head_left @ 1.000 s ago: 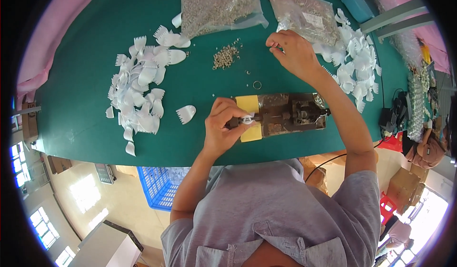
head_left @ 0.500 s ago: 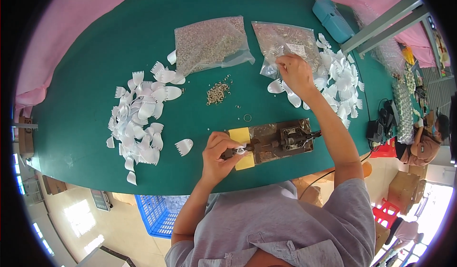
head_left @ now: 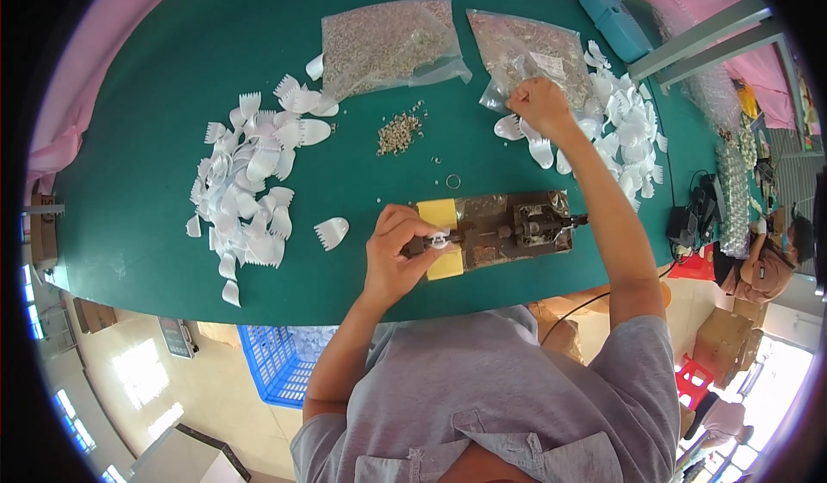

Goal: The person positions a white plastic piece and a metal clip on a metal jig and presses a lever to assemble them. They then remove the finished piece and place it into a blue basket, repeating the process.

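My left hand (head_left: 398, 255) pinches a small white plastic piece (head_left: 439, 240) at the left end of a dark metal clamping fixture (head_left: 487, 235), over its yellow pad (head_left: 441, 264). The piece's full shape is hidden by my fingers. Farther off, my right hand (head_left: 541, 106) is closed at the near edge of the right clear bag (head_left: 521, 48), which is filled with small metal parts. Whatever its fingers hold, if anything, cannot be made out. White toothed, comb-like plastic pieces (head_left: 629, 125) lie beside that hand, and one single toothed piece (head_left: 331, 232) rests left of my left hand.
A large heap of white toothed pieces (head_left: 258, 160) covers the left. Small metal clips (head_left: 398, 133) lie in a pile below another full bag (head_left: 388, 43). A thin ring (head_left: 453, 181) lies behind the fixture. A blue case (head_left: 613, 19) and a metal frame (head_left: 706, 48) stand far right.
The whole view has shifted, so the table sits higher in the picture. My right hand's fingers have curled in more tightly by the bag. My left hand stays at the fixture.
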Demonstrator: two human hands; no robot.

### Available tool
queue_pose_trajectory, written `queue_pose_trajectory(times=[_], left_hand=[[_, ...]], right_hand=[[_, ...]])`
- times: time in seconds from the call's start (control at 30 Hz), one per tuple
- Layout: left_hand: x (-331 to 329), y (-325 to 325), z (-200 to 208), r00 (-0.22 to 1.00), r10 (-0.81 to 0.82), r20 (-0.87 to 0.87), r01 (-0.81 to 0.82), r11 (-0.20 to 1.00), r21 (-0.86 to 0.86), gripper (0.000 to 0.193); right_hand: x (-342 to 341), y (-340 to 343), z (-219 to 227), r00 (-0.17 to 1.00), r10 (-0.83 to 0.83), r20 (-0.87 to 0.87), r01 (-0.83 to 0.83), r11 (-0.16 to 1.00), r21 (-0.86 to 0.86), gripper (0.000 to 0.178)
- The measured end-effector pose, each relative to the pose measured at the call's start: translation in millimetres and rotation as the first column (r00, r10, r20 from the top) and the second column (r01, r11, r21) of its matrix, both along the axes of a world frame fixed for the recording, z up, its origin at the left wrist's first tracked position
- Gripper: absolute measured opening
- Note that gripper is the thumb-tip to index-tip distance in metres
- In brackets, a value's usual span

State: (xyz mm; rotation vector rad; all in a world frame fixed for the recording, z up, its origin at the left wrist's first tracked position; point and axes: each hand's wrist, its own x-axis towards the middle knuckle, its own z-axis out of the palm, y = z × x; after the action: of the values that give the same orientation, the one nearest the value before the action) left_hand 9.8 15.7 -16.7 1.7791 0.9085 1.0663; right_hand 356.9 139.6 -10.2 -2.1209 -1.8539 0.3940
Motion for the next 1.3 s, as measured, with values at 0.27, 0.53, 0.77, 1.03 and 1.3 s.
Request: queue_pose_trajectory(times=[0.27,0.53,0.77,1.03,1.3], left_hand=[[-2,1,1,1.0,0.0,0.001,0.0,0.999,0.039,0.027],[0,1,-4,1.0,0.019,0.018,-0.018,1.0,-0.025,0.029],[0,-1,-5,0.999,0.03,0.012,-0.029,0.998,-0.052,0.03],[-4,-2,-4,1.0,0.01,-0.006,-0.01,1.0,-0.008,0.029],[-3,3,-1,1.0,-0.027,-0.01,0.027,0.999,0.044,0.027]], right_hand=[[-26,-28,45,0.896,0.122,-0.427,-0.12,0.992,0.031,0.013],[-126,-132,70,0.749,0.595,-0.291,-0.511,0.799,0.317,0.024],[-135,-141,67,0.734,0.664,-0.144,-0.589,0.727,0.353,0.026],[-74,-172,72,0.962,0.081,-0.26,0.018,0.933,0.359,0.02],[42,-244,0,0.937,-0.328,-0.12,0.348,0.901,0.257,0.023]])
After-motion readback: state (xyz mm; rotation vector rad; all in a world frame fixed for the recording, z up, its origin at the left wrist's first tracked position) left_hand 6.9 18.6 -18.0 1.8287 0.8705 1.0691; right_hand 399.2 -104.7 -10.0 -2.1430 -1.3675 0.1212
